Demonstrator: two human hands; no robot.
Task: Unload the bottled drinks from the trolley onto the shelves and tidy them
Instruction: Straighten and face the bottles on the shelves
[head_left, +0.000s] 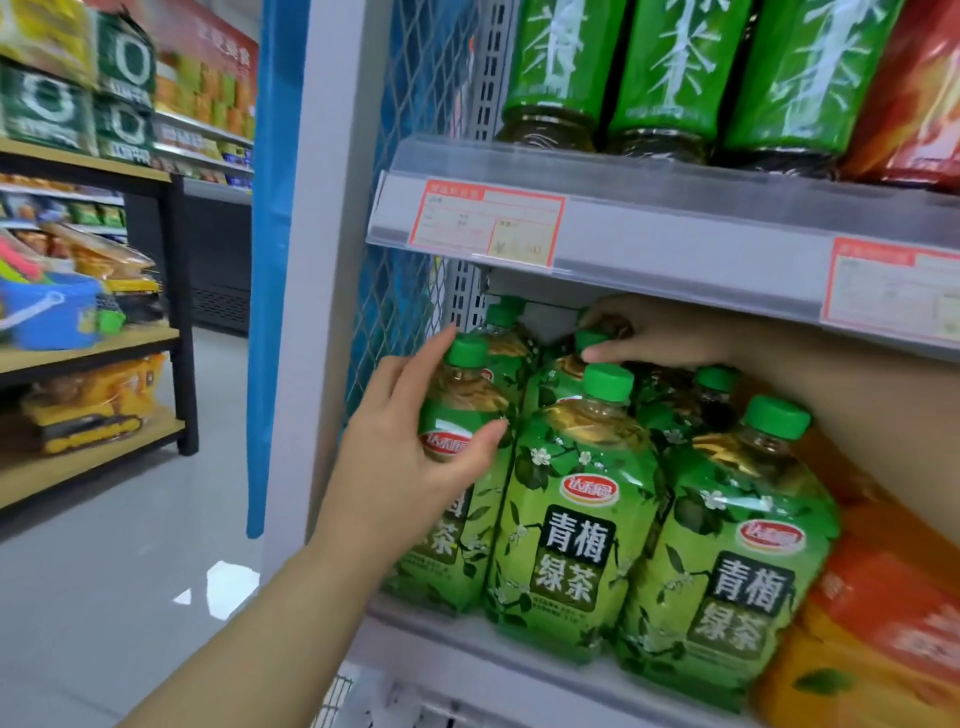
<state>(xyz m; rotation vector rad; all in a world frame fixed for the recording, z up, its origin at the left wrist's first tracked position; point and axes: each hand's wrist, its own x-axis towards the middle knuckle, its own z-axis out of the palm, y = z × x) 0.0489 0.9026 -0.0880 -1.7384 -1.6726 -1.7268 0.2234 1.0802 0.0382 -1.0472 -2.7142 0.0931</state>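
Several green-tea bottles with green caps and green labels stand on the middle shelf (519, 670). My left hand (415, 457) wraps around the leftmost front bottle (462, 415) at its shoulder, thumb across the label. My right hand (644, 332) reaches in under the upper shelf and pinches the neck of a second-row bottle (566, 369). Two more front bottles (571, 530) (727, 566) stand upright to the right, touching each other. The trolley is out of sight.
The upper shelf (675, 228) carries price tags and large green bottles (660, 78). Orange-labelled bottles (878, 634) stand at the right. A blue mesh panel (395, 291) bounds the shelf's left end. Across the grey aisle floor, wooden racks (93, 343) hold snacks and toys.
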